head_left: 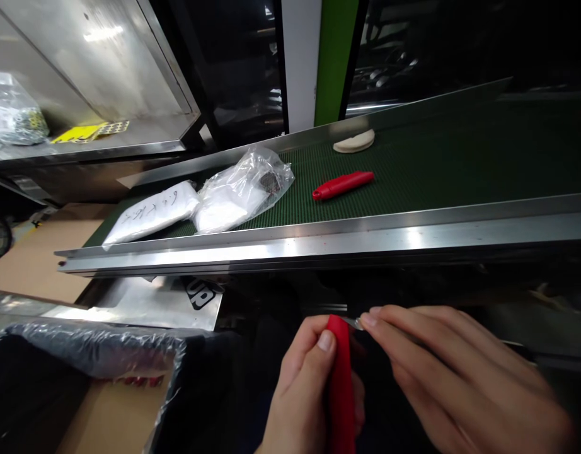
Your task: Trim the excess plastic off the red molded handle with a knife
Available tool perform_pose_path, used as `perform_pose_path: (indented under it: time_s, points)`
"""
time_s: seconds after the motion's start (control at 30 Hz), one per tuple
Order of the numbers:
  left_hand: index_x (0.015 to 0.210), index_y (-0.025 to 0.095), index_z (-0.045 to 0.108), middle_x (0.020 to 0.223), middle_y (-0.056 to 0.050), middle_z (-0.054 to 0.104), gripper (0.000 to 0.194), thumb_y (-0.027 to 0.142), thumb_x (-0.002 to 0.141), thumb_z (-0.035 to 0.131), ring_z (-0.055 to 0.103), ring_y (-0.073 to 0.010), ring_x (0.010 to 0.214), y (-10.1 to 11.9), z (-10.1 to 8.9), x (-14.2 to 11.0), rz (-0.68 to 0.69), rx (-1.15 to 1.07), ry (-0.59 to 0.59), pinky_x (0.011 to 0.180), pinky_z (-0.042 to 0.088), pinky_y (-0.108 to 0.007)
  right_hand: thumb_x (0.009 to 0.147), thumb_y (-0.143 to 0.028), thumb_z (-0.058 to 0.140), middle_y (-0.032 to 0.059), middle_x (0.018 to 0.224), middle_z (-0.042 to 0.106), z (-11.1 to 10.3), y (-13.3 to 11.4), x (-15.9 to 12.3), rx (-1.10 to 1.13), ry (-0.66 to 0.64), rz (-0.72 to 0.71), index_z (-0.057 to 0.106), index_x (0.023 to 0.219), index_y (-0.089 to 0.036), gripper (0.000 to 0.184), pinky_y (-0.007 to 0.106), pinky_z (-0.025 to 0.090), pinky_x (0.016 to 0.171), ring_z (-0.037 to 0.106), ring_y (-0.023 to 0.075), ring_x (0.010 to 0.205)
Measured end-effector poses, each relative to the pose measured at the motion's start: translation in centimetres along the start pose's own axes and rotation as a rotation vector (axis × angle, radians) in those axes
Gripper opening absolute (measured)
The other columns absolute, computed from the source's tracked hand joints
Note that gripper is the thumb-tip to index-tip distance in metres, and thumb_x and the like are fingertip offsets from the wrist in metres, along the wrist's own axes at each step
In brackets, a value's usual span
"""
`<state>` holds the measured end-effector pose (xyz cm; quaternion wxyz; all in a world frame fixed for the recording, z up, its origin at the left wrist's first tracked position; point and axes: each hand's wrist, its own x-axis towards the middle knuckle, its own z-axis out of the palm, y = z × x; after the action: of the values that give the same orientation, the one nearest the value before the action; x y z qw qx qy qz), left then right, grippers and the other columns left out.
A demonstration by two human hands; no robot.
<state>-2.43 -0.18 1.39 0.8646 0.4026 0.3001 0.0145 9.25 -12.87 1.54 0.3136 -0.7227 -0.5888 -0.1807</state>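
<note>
The left hand (302,384) was closed around a red handle (340,384), thumb pressed flat on its near side, the handle standing almost upright in the fist. At the handle's top a small metal tip (354,323) stuck out to the right. The right hand (455,378) came in from that side with fingertips (368,318) pinched on the tip, just beyond the left thumb.

The step in hand looked like fitting or seating the metal piece at the handle's end, judging by the two grips meeting there. The next move would seem to call for a steady left hold while the right fingers work the piece with fine pressure, keeping skin off any edge.

Beyond the grip and above it ran a green belt (460,164) in a steel frame. On it, well apart from the hands, lay another red handle (343,185), a pale half-round pad (353,141), and, farther left, a clear bag (246,189) touching a white packet (153,214) with handwriting. Below and left of the grip sat a box lined with dark plastic (96,353).

Much stayed unclear. The metal piece was tiny and partly covered by fingertips, so its shape could not be told. The handle's lower end ran out of the picture, and the area under the belt was dark. The writing on the packet could not be read.
</note>
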Motion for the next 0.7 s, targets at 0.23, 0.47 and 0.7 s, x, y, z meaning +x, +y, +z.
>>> perform_pose_path:
  time_s: [0.23,0.47,0.7]
  points:
    - [0.102,0.019,0.05,0.05,0.003,0.048,0.037,0.053,0.095,0.039,0.039,-0.0079,0.041,0.2,-0.1,0.0,-0.027,0.006,-0.019,0.042,0.033,-0.015,0.089,-0.002,0.056,0.0108,0.116,0.066,-0.3,0.0,-0.6,-0.02,-0.069,-0.026,0.066,0.121,-0.01,0.035,0.04,0.047,0.085,0.06,0.0248,0.1]
    - [0.103,0.018,0.052,0.048,0.003,0.05,0.036,0.053,0.093,0.047,0.04,-0.0085,0.039,-0.1,-0.2,0.5,0.007,-0.098,0.009,0.037,0.033,-0.015,0.086,-0.001,0.056,0.0106,0.12,0.064,-0.4,-0.2,-1.0,-0.033,-0.137,-0.054,0.064,0.125,-0.011,0.041,0.041,0.047,0.084,0.06,0.0265,0.1]
    - [0.102,0.018,0.057,0.092,-0.004,0.063,0.028,0.044,0.095,0.049,0.051,-0.0049,0.047,1.1,-0.1,0.4,0.071,-0.116,0.036,0.041,0.037,-0.015,0.09,-0.002,0.05,0.0094,0.122,0.063,-0.4,-1.1,-1.4,0.005,-0.166,-0.041,0.063,0.124,-0.012,0.038,0.042,0.045,0.085,0.057,0.0276,0.103]
